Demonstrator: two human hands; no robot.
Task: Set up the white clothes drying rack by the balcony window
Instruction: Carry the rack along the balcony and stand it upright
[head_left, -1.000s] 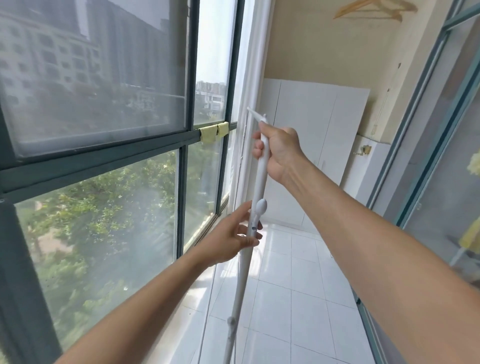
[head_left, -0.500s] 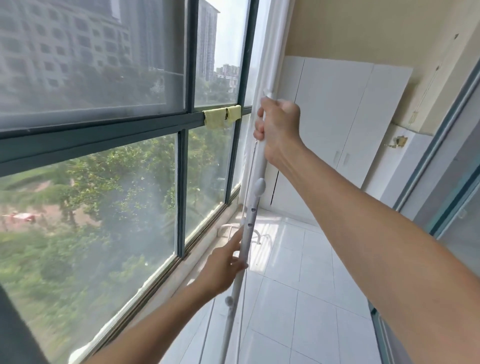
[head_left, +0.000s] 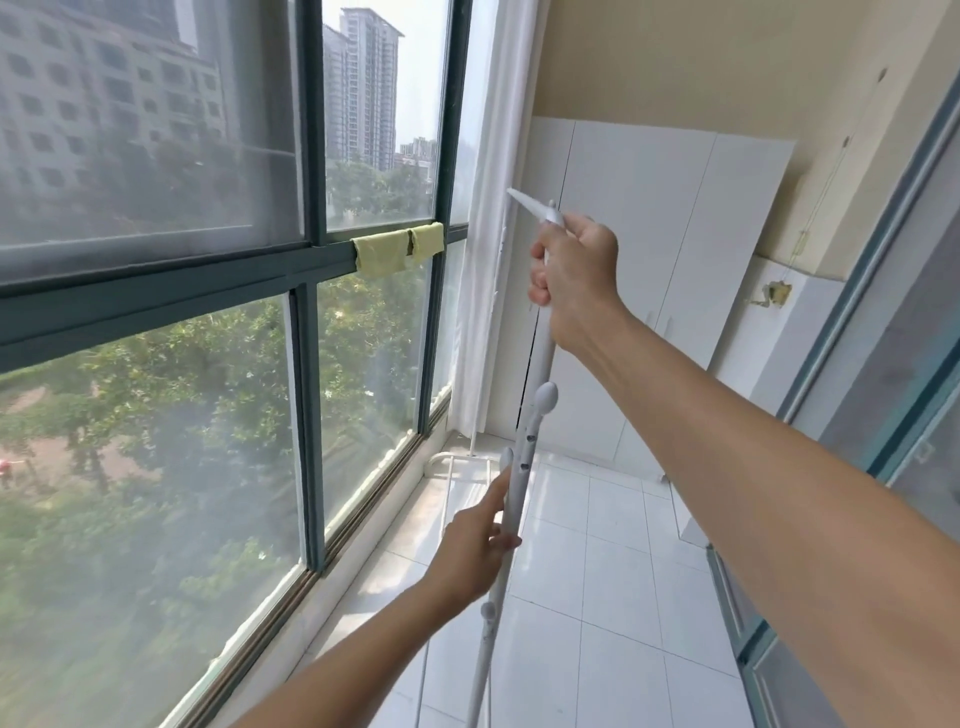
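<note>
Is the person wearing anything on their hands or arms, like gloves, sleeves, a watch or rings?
No. Both the left hand and the right hand are bare, with no gloves, and I see no rings. Both forearms are uncovered as far as the picture shows, so no sleeve reaches into view. Neither wrist carries a watch, band or bracelet.

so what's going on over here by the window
A person is putting up a white drying rack pole beside the balcony window. The right hand grips the pole near its top, and the left hand rests against it lower down, fingers mostly extended. The pole stands nearly upright over the white tiled floor. A yellow-green cloth hangs on the window frame.
</note>
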